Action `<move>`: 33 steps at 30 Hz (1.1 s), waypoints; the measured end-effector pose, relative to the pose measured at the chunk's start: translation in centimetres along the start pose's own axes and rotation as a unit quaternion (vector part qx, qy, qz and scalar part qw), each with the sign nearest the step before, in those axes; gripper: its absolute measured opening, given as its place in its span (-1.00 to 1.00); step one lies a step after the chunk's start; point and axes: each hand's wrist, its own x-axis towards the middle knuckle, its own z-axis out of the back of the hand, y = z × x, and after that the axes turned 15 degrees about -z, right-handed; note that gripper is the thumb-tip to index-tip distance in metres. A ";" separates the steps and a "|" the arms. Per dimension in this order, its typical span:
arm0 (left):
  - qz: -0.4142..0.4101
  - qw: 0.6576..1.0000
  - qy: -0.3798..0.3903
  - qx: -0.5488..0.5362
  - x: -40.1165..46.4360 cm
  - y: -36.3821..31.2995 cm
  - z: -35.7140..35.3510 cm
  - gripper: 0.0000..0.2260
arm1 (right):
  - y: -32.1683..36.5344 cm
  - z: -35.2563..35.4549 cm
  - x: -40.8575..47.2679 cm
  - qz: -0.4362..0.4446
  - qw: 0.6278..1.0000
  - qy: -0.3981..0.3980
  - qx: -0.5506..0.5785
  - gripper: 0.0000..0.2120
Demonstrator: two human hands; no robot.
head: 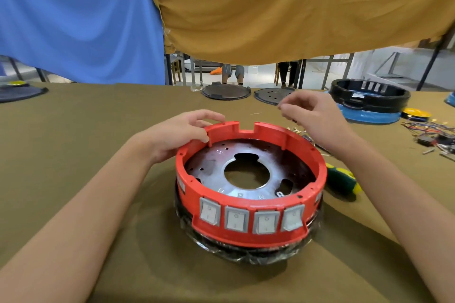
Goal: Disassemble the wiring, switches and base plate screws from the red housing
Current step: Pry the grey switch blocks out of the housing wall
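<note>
The red housing (pixel 251 209) is a round ring standing on the olive cloth at the middle of the table, on a black plastic-wrapped base. Several grey rocker switches (pixel 236 218) line its near wall. Inside lies the metal base plate (pixel 211 167) with a large centre hole. My left hand (pixel 182 134) grips the far left rim, thumb inside and fingers outside. Beyond the far right rim my right hand (pixel 317 115) hovers with thumb and forefinger pinched together; whether something small sits between them I cannot tell.
A green and yellow screwdriver handle (pixel 342 179) lies right of the housing. Loose wires and small parts (pixel 433 135) are piled at the right edge. A black housing on a blue one (pixel 369 98) and two dark discs (pixel 226 92) stand at the back.
</note>
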 end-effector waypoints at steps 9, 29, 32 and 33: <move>-0.064 0.993 -0.088 0.053 0.3 0.5 0.1 -0.75 | 1.0 -1.1 -1.4 0.053 0.993 0.104 -0.024 -0.92; -0.344 0.815 -0.055 0.462 -10.7 -2.0 -9.3 -0.65 | -6.4 5.1 0.2 -0.228 0.959 -0.091 -0.144 -0.91; -0.365 0.803 -0.109 0.458 -10.4 -1.3 -10.0 -0.65 | -8.4 5.3 -1.6 -0.248 0.947 -0.030 -0.200 -0.80; -0.368 0.802 -0.117 0.457 -10.3 -1.1 -10.1 -0.64 | -8.7 5.0 -1.8 -0.246 0.945 -0.017 -0.213 -0.78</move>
